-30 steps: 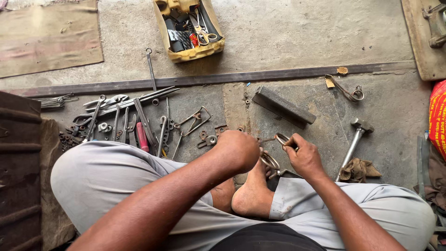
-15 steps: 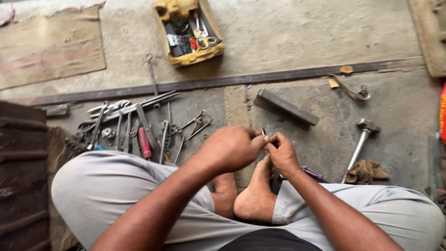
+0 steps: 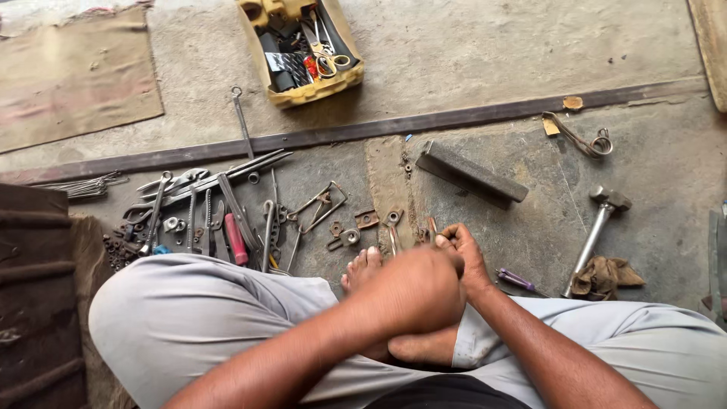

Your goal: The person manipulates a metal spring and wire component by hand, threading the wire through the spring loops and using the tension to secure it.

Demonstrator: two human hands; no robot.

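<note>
Seated cross-legged on a concrete floor, both hands brought together over the bare foot (image 3: 379, 266) — work held close to the body, within easy sight. Left hand (image 3: 415, 291) curled nearly shut, knuckles up, covering whatever lies beneath; grip contents hidden, so impossible to tell. Right hand (image 3: 463, 254) with fingers (image 3: 448, 236) pinched tight around a small slim metal piece (image 3: 432, 228), its tip poking out just beyond the fingertips. Ahead of the fingers, a dark metal bar (image 3: 471, 175) lying flat, near at hand as a ready working surface. To the fingers' right, a hammer (image 3: 594, 231) beside a crumpled brown rag (image 3: 606, 276). To their left, spanners and pliers (image 3: 219, 212) fanned out side by side — each handle separately reachable. Farther ahead, a yellow tray (image 3: 318, 89) of scissors and oddments, well apart.
</note>
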